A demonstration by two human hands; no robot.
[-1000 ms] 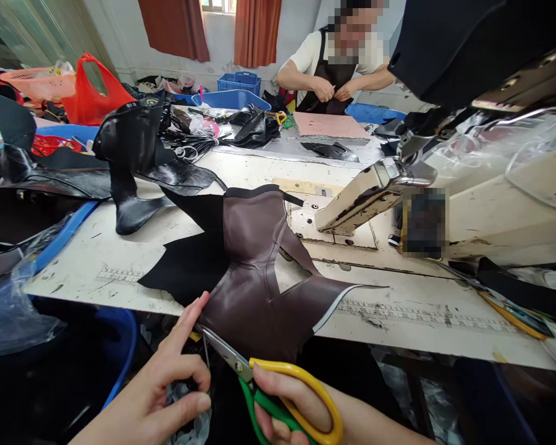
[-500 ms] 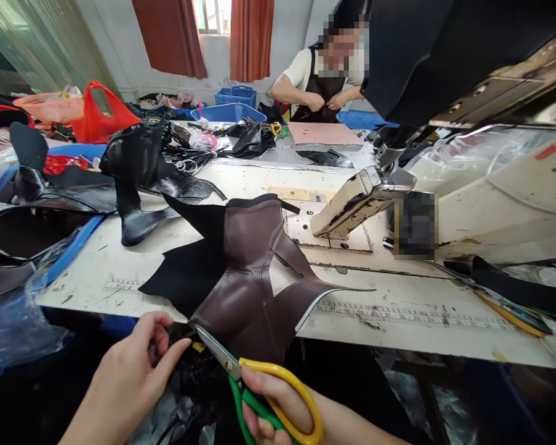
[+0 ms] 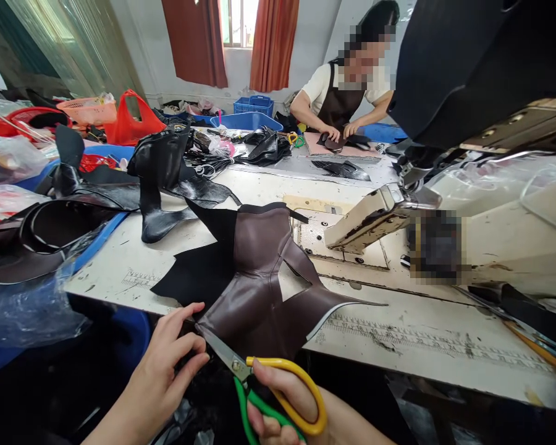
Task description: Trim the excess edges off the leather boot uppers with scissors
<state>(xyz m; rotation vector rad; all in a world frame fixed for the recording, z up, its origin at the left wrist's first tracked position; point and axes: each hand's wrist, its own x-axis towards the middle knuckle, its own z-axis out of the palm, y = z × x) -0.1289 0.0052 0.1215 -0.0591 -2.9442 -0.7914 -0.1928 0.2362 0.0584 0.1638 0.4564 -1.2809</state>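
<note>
My right hand (image 3: 287,402) grips scissors (image 3: 235,366) with one yellow and one green handle loop. Their blades point up and left, lying at the lower left edge of a brown leather piece (image 3: 259,293). That piece has a black lining (image 3: 201,272) spreading out on its left, and it hangs over the table's front edge. Beside the blade tips is my left hand (image 3: 173,349), its fingers apart and nothing seen in them. Its index fingertip reaches the lower edge of the black lining; whether it presses on it I cannot tell.
A sewing machine's arm (image 3: 361,219) rises right of the leather. Black leather pieces (image 3: 160,179) lie at the back left, near a blue-rimmed bin (image 3: 99,238). Across the table a co-worker (image 3: 340,105) handles dark pieces on a pink block (image 3: 317,145). Printed rulers (image 3: 412,334) run along the front.
My left hand's fingers have spread and risen toward the black lining. The scissors stay at the leather's edge. The co-worker's hands have come down onto the pink block. The view has shifted.
</note>
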